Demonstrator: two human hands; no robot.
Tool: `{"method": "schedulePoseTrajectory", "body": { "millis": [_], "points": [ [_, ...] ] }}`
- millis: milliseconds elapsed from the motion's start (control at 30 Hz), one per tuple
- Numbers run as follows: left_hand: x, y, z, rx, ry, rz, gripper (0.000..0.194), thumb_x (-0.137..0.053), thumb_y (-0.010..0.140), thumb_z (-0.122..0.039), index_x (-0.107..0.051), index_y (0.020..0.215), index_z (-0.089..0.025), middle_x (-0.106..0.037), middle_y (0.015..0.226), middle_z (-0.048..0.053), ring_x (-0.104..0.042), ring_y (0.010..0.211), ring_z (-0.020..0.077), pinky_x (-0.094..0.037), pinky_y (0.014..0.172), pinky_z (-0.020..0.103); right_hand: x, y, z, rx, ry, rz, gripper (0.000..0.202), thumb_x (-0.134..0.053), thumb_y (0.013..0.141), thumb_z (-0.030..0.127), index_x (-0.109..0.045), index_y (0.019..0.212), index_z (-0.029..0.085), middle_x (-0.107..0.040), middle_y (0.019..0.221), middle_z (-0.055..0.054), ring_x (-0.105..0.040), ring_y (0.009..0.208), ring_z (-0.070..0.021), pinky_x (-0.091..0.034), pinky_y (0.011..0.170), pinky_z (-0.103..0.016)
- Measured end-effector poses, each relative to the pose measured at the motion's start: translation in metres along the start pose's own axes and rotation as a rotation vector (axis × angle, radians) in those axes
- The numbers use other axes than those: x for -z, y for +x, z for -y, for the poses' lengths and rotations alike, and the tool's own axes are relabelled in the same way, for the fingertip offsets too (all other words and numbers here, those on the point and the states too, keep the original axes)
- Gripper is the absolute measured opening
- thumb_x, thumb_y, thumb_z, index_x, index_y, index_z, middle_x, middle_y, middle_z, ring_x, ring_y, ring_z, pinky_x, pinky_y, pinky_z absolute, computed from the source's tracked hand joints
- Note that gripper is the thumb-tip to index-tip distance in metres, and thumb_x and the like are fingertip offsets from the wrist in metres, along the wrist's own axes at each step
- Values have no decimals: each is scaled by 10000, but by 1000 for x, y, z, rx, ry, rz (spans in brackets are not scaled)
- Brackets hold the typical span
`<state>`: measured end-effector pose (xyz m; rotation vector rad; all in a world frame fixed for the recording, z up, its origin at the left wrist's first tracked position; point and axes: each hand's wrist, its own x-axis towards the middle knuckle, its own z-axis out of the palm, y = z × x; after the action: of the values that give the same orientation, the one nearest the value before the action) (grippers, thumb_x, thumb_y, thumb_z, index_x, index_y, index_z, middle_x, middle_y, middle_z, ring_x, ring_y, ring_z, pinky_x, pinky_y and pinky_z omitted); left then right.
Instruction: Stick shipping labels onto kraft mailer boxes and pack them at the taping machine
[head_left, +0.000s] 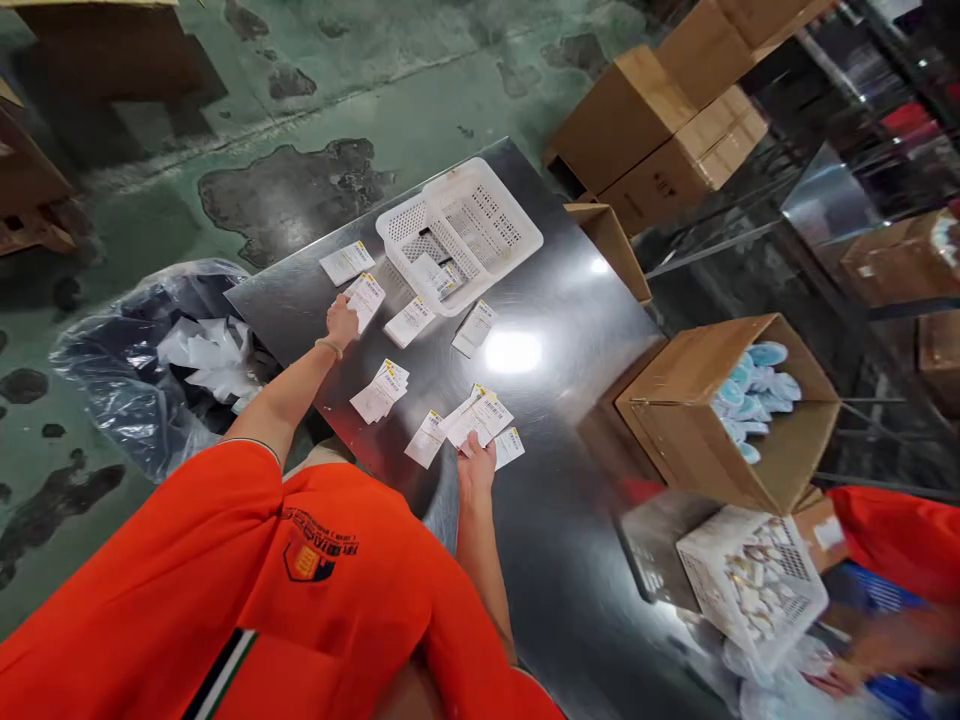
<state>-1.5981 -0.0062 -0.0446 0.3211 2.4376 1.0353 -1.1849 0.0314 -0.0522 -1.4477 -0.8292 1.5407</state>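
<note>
My left hand is closed on the near edge of a small stack of white barcode tags with yellow corners, low over the metal table. My right hand grips a fanned bunch of similar barcode tags, thumb on top. Partly beneath that bunch lies another tag stack, and a separate stack sits just to its left. Between my hands is a loosely spread tag pile. Further stacks lie beyond: one at the far left, one mid-table, one to the right.
A white plastic basket holding some tags stands at the table's far end. Left of the table is a plastic-lined bin with white scraps. An open carton of blue-white items and a crate stand right, near a co-worker's orange sleeve.
</note>
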Motion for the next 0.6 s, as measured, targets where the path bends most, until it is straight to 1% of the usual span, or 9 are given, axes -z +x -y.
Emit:
{"method": "schedulePoseTrajectory", "body": {
  "millis": [100, 167, 233, 333, 367, 400, 500, 567, 600],
  "points": [
    [-2, 14, -8, 15, 68, -36, 358, -732, 925, -105, -628, 1268, -108, -562, 1558, 316, -512, 1487, 429, -411, 1180, 565, 1, -2, 0, -17, 13, 6, 334, -777, 753, 175, -713, 1069, 261, -841, 1104, -8, -813, 1002, -194, -694, 775, -317],
    [-6, 15, -11, -7, 109, -46, 498, -828, 868, -126, -608, 1315, -113, -460, 1649, 331, -400, 1571, 453, -347, 1238, 596, 2, -3, -2, -14, 21, 21, 301, -790, 750, 177, -711, 1027, 263, -844, 1084, -1, -817, 986, -195, -701, 768, -320],
    [-9, 17, -12, -28, 146, -32, 655, -895, 815, -131, -578, 1388, -119, -461, 1647, 330, -398, 1571, 452, -336, 1253, 587, 3, -3, -4, 5, 11, 43, 293, -802, 749, 192, -706, 1016, 264, -843, 1069, -4, -819, 967, -195, -697, 748, -312],
    [-8, 24, -14, 32, 200, 11, 803, -960, 758, -152, -542, 1442, -103, -521, 1576, 351, -476, 1510, 481, -362, 1232, 600, 4, -2, -7, 18, 1, 50, 333, -818, 739, 211, -692, 1040, 273, -837, 1059, 2, -819, 944, -179, -684, 734, -286],
    [-7, 27, -14, 48, 211, 29, 774, -965, 753, -159, -563, 1412, -105, -549, 1547, 345, -499, 1490, 489, -365, 1228, 611, 3, -2, -7, 18, 3, 46, 350, -821, 735, 213, -683, 1051, 278, -835, 1058, 7, -819, 944, -174, -683, 747, -284],
    [-6, 29, -14, 47, 200, 46, 692, -951, 767, -160, -597, 1359, -111, -584, 1513, 327, -522, 1471, 485, -368, 1228, 615, 3, -2, -7, 17, 3, 42, 361, -818, 736, 213, -674, 1060, 282, -833, 1058, 10, -818, 947, -171, -684, 763, -287],
    [-1, 24, -9, -27, 79, 78, 323, -827, 863, -132, -683, 1152, -131, -694, 1371, 246, -599, 1395, 403, -415, 1214, 541, -1, -3, -5, 0, -13, 33, 346, -777, 771, 210, -643, 1083, 282, -826, 1057, 13, -810, 951, -169, -680, 801, -301],
    [4, 13, 1, -47, 7, 96, 157, -770, 876, -102, -703, 1013, -139, -758, 1173, 189, -669, 1262, 345, -484, 1138, 465, -10, -4, -3, -25, -31, 28, 329, -747, 790, 192, -625, 1083, 277, -821, 1046, 20, -798, 932, -164, -670, 798, -295],
    [7, 5, 8, -46, -12, 110, 116, -761, 861, -87, -701, 943, -145, -767, 1045, 152, -697, 1167, 323, -517, 1077, 438, -16, -5, -3, -34, -36, 31, 328, -742, 792, 175, -616, 1078, 273, -818, 1039, 25, -792, 927, -160, -666, 806, -291]
  ]
}}
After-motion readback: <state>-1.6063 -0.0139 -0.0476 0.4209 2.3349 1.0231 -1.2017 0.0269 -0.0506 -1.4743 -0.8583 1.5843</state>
